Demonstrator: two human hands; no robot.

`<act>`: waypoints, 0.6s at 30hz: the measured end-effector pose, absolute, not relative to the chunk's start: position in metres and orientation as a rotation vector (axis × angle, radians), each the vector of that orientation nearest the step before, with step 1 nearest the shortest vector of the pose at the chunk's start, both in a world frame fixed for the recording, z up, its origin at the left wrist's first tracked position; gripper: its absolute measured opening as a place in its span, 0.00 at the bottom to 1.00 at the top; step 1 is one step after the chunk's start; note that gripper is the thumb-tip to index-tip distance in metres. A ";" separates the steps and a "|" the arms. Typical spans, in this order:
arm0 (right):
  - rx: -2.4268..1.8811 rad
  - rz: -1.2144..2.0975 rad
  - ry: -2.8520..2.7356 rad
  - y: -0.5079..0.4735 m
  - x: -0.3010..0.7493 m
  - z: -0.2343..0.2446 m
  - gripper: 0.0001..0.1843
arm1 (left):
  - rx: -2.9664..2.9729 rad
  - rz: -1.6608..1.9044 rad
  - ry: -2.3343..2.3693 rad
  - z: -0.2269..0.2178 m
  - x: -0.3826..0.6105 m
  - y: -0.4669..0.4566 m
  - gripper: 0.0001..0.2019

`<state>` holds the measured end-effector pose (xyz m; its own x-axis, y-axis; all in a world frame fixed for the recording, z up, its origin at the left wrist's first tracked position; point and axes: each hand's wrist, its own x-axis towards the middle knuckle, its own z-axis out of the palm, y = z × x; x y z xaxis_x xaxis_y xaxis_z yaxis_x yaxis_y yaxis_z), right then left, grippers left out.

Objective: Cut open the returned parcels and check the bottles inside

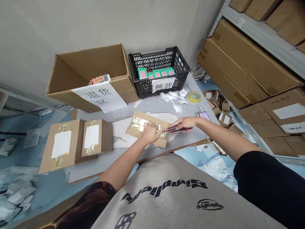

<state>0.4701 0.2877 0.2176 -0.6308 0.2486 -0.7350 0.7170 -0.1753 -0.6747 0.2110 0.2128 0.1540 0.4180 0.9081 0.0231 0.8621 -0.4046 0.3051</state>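
A flat cardboard box point(136, 131) with clear tape and a white label lies at a slant on the table in front of me. My left hand point(151, 132) presses down on its top with bent fingers, hiding part of the label. In my right hand point(185, 122) is a red and black utility knife point(177, 128), gripped near the box's right end. Its tip points left, at the taped part beside my left fingers. Whether the blade is in the tape I cannot tell.
Behind stand a large open carton point(90, 60) and a black crate point(158, 68) with several green-and-pink boxes. Two taped boxes point(97, 136) sit at the left. Paper scraps point(177, 108), a tape roll point(194, 97) and a phone point(204, 115) lie right. Cartons fill the shelf point(262, 28).
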 end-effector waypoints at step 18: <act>1.082 -1.943 1.766 0.279 0.453 0.212 0.31 | 2.484 0.184 1.325 0.160 0.190 0.221 0.24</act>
<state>0.4527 0.2790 0.2118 -0.6711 0.2602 -0.6942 0.6663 -0.1990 -0.7186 0.1904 0.2206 0.1599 0.5617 0.8266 -0.0357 0.7854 -0.5192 0.3370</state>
